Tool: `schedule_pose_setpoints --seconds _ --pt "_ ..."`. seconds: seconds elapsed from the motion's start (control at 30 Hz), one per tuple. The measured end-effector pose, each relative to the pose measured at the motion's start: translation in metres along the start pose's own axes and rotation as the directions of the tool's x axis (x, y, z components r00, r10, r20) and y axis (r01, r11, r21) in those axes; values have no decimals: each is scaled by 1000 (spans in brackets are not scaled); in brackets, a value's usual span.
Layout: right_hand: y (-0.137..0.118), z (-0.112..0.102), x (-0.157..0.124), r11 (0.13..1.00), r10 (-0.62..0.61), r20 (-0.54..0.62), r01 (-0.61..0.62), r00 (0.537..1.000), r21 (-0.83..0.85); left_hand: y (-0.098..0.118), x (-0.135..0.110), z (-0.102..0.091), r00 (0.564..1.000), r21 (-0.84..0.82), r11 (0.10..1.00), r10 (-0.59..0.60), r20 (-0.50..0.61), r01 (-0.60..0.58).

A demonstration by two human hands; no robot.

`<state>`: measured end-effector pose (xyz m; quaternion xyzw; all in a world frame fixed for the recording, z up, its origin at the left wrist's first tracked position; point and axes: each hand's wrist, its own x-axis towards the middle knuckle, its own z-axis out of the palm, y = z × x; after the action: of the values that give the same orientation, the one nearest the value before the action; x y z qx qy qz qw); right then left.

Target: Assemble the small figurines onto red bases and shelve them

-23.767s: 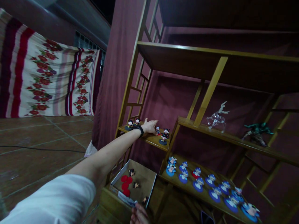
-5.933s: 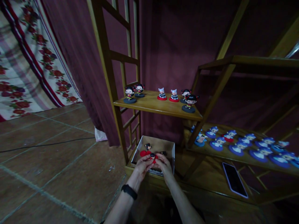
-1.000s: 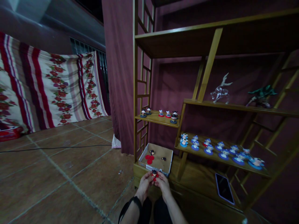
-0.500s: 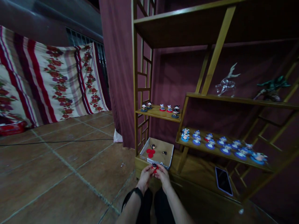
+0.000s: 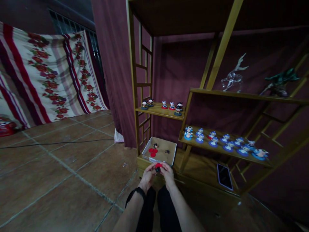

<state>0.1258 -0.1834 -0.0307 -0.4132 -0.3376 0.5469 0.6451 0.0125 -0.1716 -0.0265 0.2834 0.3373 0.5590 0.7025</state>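
Observation:
Between my left hand (image 5: 149, 175) and my right hand (image 5: 167, 172) is a small figurine (image 5: 158, 169) with a red round base and a dark head. Both hands are closed on it, fingertips meeting at its sides. The red base faces away from me and the dark part points toward me. Just beyond my hands lies a shallow cardboard box (image 5: 172, 158). Inside it are several red discs (image 5: 153, 151), a dark-haired figurine (image 5: 155, 146) lying down, and another small dark figurine (image 5: 167, 151).
The box rests on the bottom board of a wooden shelf unit (image 5: 156, 109). Figurines stand on a small upper shelf, and blue-based figurines (image 5: 213, 141) fill a lower one. A phone (image 5: 224, 176) lies at the lower right. A clear deer ornament (image 5: 233, 80) stands higher up.
The figurine has been turned over in my hands: its head was up before, and now the red base is uppermost. The camera view has shifted slightly.

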Motion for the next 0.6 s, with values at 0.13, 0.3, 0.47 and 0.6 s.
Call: schedule_pose_setpoints --seconds 0.13,0.3,0.47,0.6 --pt "-2 1 0 1000 -21 -22 21 1000 10 0 1 -2 1000 -4 1000 -17 4 17" --pt "-6 4 -3 998 37 -45 -38 998 -39 -2 0 0 998 -8 998 -56 -14 56" --pt "-8 6 -6 995 83 -28 -85 996 -60 -3 1 0 997 -1 998 -69 -37 69" --pt "-10 8 -9 995 78 -3 -78 997 -66 -4 4 -2 995 13 997 -79 -55 79"
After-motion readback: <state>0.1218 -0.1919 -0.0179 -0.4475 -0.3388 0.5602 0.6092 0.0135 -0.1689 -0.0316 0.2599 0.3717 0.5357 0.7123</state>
